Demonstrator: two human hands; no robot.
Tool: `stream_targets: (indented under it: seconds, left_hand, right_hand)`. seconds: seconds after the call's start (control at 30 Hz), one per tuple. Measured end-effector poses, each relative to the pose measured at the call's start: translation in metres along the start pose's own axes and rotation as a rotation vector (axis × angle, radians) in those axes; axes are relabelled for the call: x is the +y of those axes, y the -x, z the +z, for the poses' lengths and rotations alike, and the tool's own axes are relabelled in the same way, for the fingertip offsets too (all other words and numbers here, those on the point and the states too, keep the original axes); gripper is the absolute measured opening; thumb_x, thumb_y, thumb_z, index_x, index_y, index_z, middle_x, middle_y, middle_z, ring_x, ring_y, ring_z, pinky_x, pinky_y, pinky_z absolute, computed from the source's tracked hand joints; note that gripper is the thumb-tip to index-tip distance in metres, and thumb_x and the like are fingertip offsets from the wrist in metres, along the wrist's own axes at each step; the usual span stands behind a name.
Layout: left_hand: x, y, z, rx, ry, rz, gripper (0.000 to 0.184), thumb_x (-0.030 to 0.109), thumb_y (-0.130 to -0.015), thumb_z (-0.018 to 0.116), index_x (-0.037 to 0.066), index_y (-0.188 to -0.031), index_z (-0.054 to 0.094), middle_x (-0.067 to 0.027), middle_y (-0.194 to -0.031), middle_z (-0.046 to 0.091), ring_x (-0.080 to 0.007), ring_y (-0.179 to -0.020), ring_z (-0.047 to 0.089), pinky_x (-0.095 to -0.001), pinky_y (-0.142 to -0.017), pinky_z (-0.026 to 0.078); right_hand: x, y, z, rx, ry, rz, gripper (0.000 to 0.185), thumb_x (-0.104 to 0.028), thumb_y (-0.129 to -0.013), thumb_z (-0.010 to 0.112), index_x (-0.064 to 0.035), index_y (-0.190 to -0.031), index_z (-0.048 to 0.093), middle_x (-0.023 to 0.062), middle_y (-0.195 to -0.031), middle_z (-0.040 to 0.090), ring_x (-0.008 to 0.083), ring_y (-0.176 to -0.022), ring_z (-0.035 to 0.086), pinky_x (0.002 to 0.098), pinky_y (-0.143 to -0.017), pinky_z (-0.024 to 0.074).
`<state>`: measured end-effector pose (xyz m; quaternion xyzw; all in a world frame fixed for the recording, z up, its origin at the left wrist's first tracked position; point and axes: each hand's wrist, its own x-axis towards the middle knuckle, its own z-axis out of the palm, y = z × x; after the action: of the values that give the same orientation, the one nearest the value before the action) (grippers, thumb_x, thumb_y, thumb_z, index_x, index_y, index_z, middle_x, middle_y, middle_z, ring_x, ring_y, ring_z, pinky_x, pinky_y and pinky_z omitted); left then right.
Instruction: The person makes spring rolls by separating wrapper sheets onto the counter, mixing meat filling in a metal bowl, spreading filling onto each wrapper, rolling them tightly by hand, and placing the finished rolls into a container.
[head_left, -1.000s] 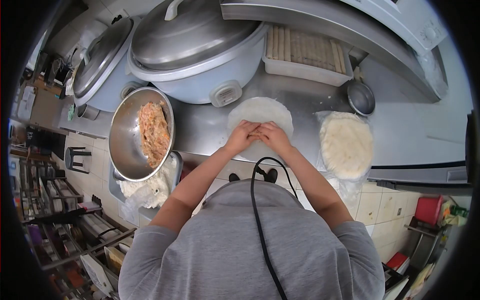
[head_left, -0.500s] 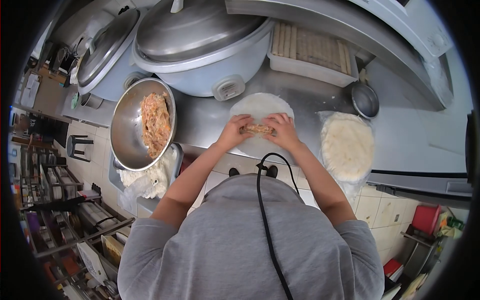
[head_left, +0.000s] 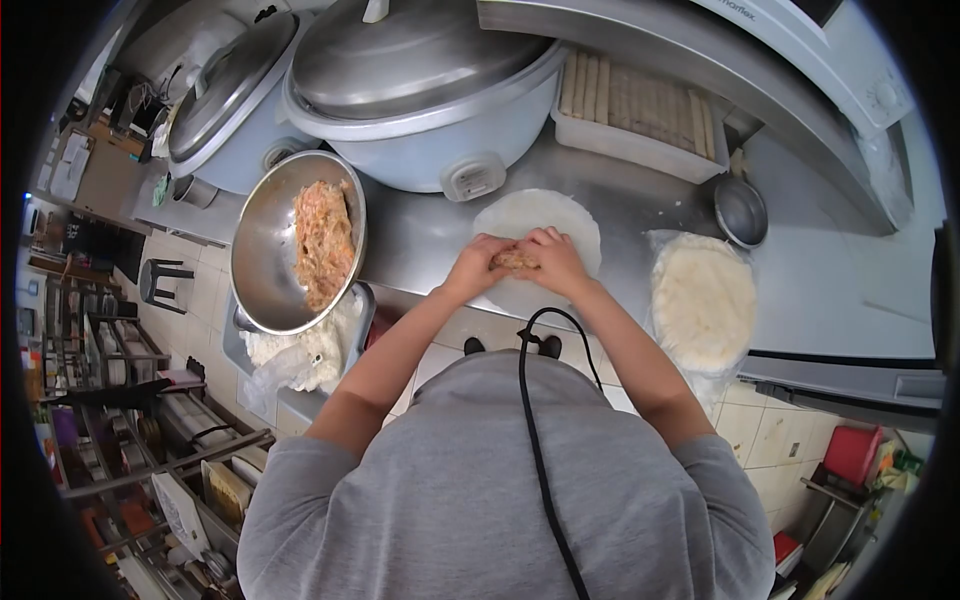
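Observation:
A round white wrapper point(head_left: 540, 208) lies flat near the counter's front edge. On it sits a short log of orange-flecked ground filling point(head_left: 515, 259). My left hand point(head_left: 479, 265) curls around the log's left end, and my right hand point(head_left: 556, 262) closes on the right end, so only the middle of the filling shows. Left of the hands, a steel bowl point(head_left: 262, 240) holds a large mound of the same filling point(head_left: 322, 245). To the right, a stack of round pale wrappers point(head_left: 703, 300) rests on clear plastic.
Behind the hands stands a big lidded cooker point(head_left: 420, 150), with a second cooker point(head_left: 225, 110) to its left. A white tub point(head_left: 640, 145) of rolls and a small metal bowl point(head_left: 740, 212) are at the back right. A black cable point(head_left: 530, 420) hangs down my front.
My hands have drawn closer together along the filling, and less of it shows between them. The whole view has shifted slightly.

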<state>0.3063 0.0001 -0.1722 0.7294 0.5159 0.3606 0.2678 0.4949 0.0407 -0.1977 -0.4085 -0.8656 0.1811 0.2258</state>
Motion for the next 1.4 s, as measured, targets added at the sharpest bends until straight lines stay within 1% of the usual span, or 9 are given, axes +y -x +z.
stream_targets:
  seconds: [0.17, 0.23, 0.37, 0.53, 0.77, 0.97, 1.17, 1.23, 1.4]
  left_hand:
    - [-0.003, 0.004, -0.001, -0.064, -0.02, 0.002, 0.028, 0.006, -0.068, 0.067, 0.002, -0.096, 0.064, -0.0144, -0.091, 0.061, -0.0314, -0.084, 0.056, -0.0367, -0.076, 0.046]
    - [-0.001, 0.005, -0.003, 0.06, -0.015, 0.108, 0.025, 0.006, -0.071, 0.064, 0.003, -0.095, 0.065, -0.0148, -0.087, 0.061, -0.031, -0.084, 0.056, -0.037, -0.076, 0.045]
    - [-0.016, 0.007, 0.0, 0.016, -0.058, -0.002, 0.023, 0.005, -0.072, 0.063, 0.004, -0.095, 0.065, -0.0136, -0.086, 0.062, -0.0303, -0.085, 0.056, -0.0371, -0.078, 0.045]
    - [-0.009, 0.01, -0.009, 0.144, -0.044, 0.093, 0.02, 0.003, -0.068, 0.068, 0.003, -0.087, 0.066, -0.0107, -0.087, 0.064, -0.0284, -0.084, 0.057, -0.0355, -0.074, 0.046]
    - [-0.021, 0.007, 0.0, 0.072, -0.058, -0.012, 0.015, 0.007, -0.07, 0.066, 0.004, -0.085, 0.068, -0.0104, -0.09, 0.065, -0.0289, -0.085, 0.058, -0.0361, -0.078, 0.046]
    - [-0.015, 0.009, -0.014, 0.054, -0.007, 0.04, 0.018, 0.002, -0.068, 0.067, 0.003, -0.085, 0.066, -0.0109, -0.087, 0.064, -0.0293, -0.083, 0.057, -0.0361, -0.076, 0.047]
    - [-0.023, 0.009, -0.009, 0.036, -0.064, 0.035, 0.02, 0.005, -0.066, 0.07, 0.002, -0.085, 0.065, -0.0102, -0.084, 0.063, -0.0294, -0.084, 0.057, -0.0368, -0.077, 0.046]
    - [-0.003, 0.004, -0.011, 0.178, -0.128, 0.104, 0.02, 0.008, -0.065, 0.072, 0.003, -0.083, 0.065, -0.0096, -0.083, 0.063, -0.0288, -0.082, 0.056, -0.0371, -0.074, 0.046]
    - [0.0, -0.01, 0.017, 0.04, -0.014, 0.014, 0.015, 0.006, -0.065, 0.067, 0.003, -0.08, 0.065, -0.0112, -0.08, 0.061, -0.0307, -0.079, 0.055, -0.0372, -0.071, 0.046]
  right_hand:
    - [0.006, -0.001, 0.006, -0.08, 0.028, -0.057, 0.033, -0.031, -0.069, 0.071, -0.0148, -0.098, 0.066, 0.0, -0.096, 0.056, 0.0198, -0.096, 0.048, 0.0361, -0.081, 0.0361]
    - [-0.01, -0.003, -0.01, -0.003, 0.007, -0.063, 0.025, -0.027, -0.072, 0.068, -0.0143, -0.094, 0.068, -0.0009, -0.09, 0.057, 0.0193, -0.094, 0.049, 0.0352, -0.08, 0.0361]
    - [-0.01, -0.011, 0.008, -0.06, 0.007, -0.046, 0.023, -0.025, -0.072, 0.068, -0.0148, -0.093, 0.068, -0.002, -0.088, 0.058, 0.0189, -0.094, 0.049, 0.0349, -0.08, 0.0359]
    - [-0.017, -0.005, -0.012, 0.128, 0.009, -0.065, 0.024, -0.026, -0.07, 0.069, -0.0151, -0.091, 0.069, -0.0032, -0.089, 0.059, 0.0172, -0.093, 0.049, 0.0338, -0.079, 0.0357]
    - [-0.001, -0.008, 0.011, 0.048, 0.036, -0.099, 0.016, -0.024, -0.069, 0.07, -0.0149, -0.082, 0.07, -0.0023, -0.09, 0.058, 0.0167, -0.093, 0.05, 0.0355, -0.079, 0.0355]
    - [-0.025, -0.017, 0.008, 0.098, 0.048, -0.041, 0.02, -0.024, -0.071, 0.069, -0.0156, -0.089, 0.069, -0.0033, -0.089, 0.058, 0.0172, -0.091, 0.049, 0.0352, -0.081, 0.0354]
    - [-0.015, -0.01, 0.0, -0.022, 0.044, -0.058, 0.029, -0.027, -0.071, 0.069, -0.0144, -0.097, 0.067, -0.0026, -0.093, 0.057, 0.019, -0.097, 0.048, 0.0365, -0.083, 0.0347]
    - [-0.015, -0.002, -0.009, 0.046, 0.045, -0.009, 0.028, -0.027, -0.072, 0.068, -0.0146, -0.097, 0.067, -0.0023, -0.096, 0.058, 0.0196, -0.098, 0.047, 0.0367, -0.083, 0.0343]
    - [0.009, 0.007, 0.003, -0.02, 0.06, 0.009, 0.029, -0.028, -0.072, 0.068, -0.0141, -0.098, 0.067, -0.0015, -0.099, 0.058, 0.0201, -0.097, 0.047, 0.037, -0.084, 0.0333]
